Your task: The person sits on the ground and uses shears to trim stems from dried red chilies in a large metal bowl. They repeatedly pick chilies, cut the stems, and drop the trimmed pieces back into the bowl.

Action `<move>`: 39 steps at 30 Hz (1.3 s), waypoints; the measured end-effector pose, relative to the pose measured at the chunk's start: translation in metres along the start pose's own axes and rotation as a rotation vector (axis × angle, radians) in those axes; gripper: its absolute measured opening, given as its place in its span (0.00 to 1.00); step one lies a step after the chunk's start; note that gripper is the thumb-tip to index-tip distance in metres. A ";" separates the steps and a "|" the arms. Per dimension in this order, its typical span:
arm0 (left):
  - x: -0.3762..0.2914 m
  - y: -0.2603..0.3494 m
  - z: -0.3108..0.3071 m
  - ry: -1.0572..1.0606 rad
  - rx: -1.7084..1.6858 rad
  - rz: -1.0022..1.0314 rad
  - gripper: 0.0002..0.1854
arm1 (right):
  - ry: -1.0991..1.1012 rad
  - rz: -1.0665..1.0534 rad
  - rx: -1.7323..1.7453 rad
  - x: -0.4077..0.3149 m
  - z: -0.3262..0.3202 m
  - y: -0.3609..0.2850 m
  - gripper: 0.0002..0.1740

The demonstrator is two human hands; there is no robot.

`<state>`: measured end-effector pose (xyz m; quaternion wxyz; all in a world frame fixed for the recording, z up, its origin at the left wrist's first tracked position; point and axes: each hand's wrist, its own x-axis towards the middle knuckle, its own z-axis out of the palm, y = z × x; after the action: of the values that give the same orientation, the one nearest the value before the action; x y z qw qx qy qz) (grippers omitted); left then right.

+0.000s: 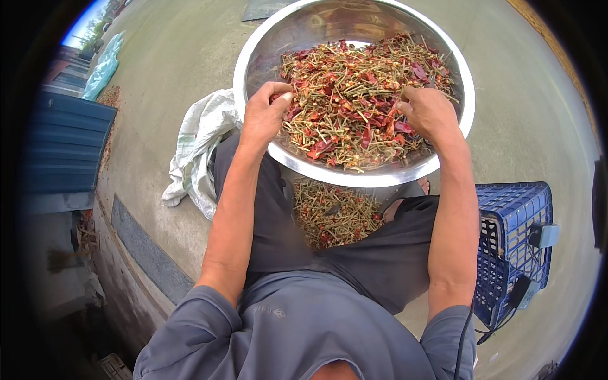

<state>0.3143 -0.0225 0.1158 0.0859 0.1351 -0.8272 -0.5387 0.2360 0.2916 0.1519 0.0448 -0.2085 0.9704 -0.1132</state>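
Observation:
A wide stainless steel basin (304,166) stands in front of me, holding a heap of dried red chili pieces and stems (346,104). At the left side of the heap is my left hand (268,111), thumb and forefinger brought close together by a bit of red chili; whether it grips the piece is unclear. My right hand (427,111) reaches into the heap's right side with fingers bent, near a long red chili piece (392,121). Its fingertips are partly hidden, so a hold cannot be made out. Below the basin, between my legs, lies another pile of stems (337,216).
A white woven sack (202,147) lies crumpled left of the basin. On the right, a blue plastic crate (515,237) carries small devices with cables (522,289). A blue corrugated metal sheet (66,142) and a teal plastic sheet (104,66) are farther left on the concrete.

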 end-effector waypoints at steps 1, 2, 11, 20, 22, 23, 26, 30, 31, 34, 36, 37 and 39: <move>-0.011 -0.008 -0.026 0.069 -0.057 0.022 0.12 | 0.012 -0.031 0.011 0.000 0.003 -0.003 0.14; -0.019 -0.020 -0.054 0.125 -0.007 -0.042 0.13 | -0.002 -0.067 -0.001 -0.001 0.005 -0.008 0.14; -0.034 -0.080 -0.142 0.319 0.556 -0.015 0.32 | -0.101 -0.254 0.023 -0.007 0.022 -0.052 0.12; 0.085 0.013 0.063 -0.206 0.735 0.435 0.56 | 0.092 -0.133 -0.010 0.014 0.013 -0.009 0.12; 0.103 0.010 0.103 -0.364 0.827 0.351 0.66 | 0.045 -0.047 -0.036 0.016 0.009 -0.002 0.13; 0.117 -0.012 0.111 -0.414 0.760 0.364 0.68 | 0.028 -0.026 -0.038 0.016 0.004 -0.005 0.10; 0.128 -0.012 0.129 -0.583 0.833 0.365 0.63 | -0.043 0.020 -0.084 0.019 0.013 0.018 0.12; 0.124 -0.002 0.104 -0.521 0.794 0.376 0.41 | -0.079 0.076 -0.044 0.010 0.004 0.026 0.13; 0.125 -0.004 0.098 -0.520 0.767 0.369 0.38 | -0.080 0.085 -0.042 0.007 0.003 0.027 0.13; 0.127 -0.007 0.081 -0.418 0.603 0.198 0.35 | -0.083 0.090 -0.037 0.003 0.001 0.027 0.14; 0.138 -0.026 0.067 -0.419 0.409 0.165 0.33 | -0.091 0.083 -0.031 0.002 0.001 0.024 0.14; 0.129 -0.007 0.070 -0.429 0.306 0.149 0.32 | -0.069 0.093 -0.015 -0.001 0.002 0.026 0.11; 0.108 0.013 0.066 -0.478 0.116 -0.011 0.24 | -0.022 0.100 0.016 -0.006 0.001 0.027 0.10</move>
<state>0.1911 0.0057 0.1007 -0.1230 0.0132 -0.8529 -0.5072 0.2308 0.3181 0.1447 0.0629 -0.1608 0.9781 -0.1161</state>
